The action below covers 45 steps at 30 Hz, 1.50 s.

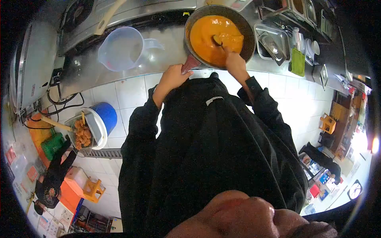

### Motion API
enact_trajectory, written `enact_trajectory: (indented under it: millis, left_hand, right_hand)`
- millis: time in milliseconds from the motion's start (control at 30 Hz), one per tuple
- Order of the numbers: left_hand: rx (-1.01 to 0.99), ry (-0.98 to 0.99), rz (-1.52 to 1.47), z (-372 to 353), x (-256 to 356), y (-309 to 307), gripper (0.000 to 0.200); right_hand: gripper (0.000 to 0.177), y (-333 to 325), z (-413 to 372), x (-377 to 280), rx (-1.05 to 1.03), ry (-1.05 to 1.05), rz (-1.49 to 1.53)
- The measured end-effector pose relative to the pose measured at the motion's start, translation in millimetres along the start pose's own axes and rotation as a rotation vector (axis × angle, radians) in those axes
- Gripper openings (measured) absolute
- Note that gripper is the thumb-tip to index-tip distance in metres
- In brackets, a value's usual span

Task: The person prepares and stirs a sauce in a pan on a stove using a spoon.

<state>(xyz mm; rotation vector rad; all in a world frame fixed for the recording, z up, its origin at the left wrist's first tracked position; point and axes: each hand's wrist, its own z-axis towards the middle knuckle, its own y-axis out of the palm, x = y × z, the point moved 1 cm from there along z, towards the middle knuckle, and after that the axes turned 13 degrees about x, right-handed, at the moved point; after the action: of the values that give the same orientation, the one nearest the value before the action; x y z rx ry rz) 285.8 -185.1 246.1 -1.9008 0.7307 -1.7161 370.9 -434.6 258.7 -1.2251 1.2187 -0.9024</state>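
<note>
A dark round pan full of orange sauce sits on the steel counter in front of me. My left hand is closed around the pan's reddish-brown handle. Over the pan's near right side, my right hand grips a dark spoon whose end dips into the sauce. The sauce looks thicker and lumpy to the right of the spoon. Most of the spoon's handle is hidden by my fingers.
A translucent measuring jug stands left of the pan. To the right are a steel tray with lids and a green cloth. A blue bucket and a container of fried food are lower left. Two other people are farther off.
</note>
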Motion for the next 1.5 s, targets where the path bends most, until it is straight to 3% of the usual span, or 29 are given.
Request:
enact_trajectory:
  millis: [200,267,400,467,633,700,767,867,1000,1200,1500]
  left_hand:
    - [-0.055,-0.083,-0.063,-4,5,-2,0.040]
    - [0.030,-0.024,-0.063,-6,0,1,0.043]
    - [-0.049,-0.117,0.005,-7,8,-6,0.037]
    - [-0.055,-0.108,-0.036,-8,9,-6,0.039]
    - [0.042,-0.012,-0.097,-9,-5,7,0.038]
    - [0.087,0.028,-0.089,-9,-13,13,0.037]
    - [0.003,-0.017,-0.081,-9,-19,18,0.036]
    - [-0.087,-0.138,-0.009,-10,1,6,0.036]
    - [-0.038,-0.096,-0.031,-14,6,13,0.035]
    - [0.024,-0.097,-0.024,-15,5,19,0.035]
    - [-0.059,-0.166,0.007,-12,16,14,0.040]
  right_hand:
    - [0.021,5,-14,-31,-0.045,-0.177,0.014]
    - [0.020,-13,-19,-52,-0.019,-0.202,0.018]
    - [0.022,-9,-17,-43,-0.039,-0.290,-0.042]
    - [0.031,-22,-10,-41,-0.259,-0.208,-0.015]
    - [0.032,-37,-11,-19,-0.339,-0.278,-0.045]
    - [0.028,-35,-15,-4,-0.240,-0.354,-0.099]
    - [0.023,-44,-24,6,-0.140,-0.373,-0.044]
    - [0.016,-57,-33,20,-0.015,-0.367,-0.213]
    - [0.017,-55,-36,33,0.144,-0.293,-0.366]
    - [0.025,-45,-10,30,0.116,-0.053,-0.250]
    - [0.037,6,19,-3,0.189,-0.093,-0.173]
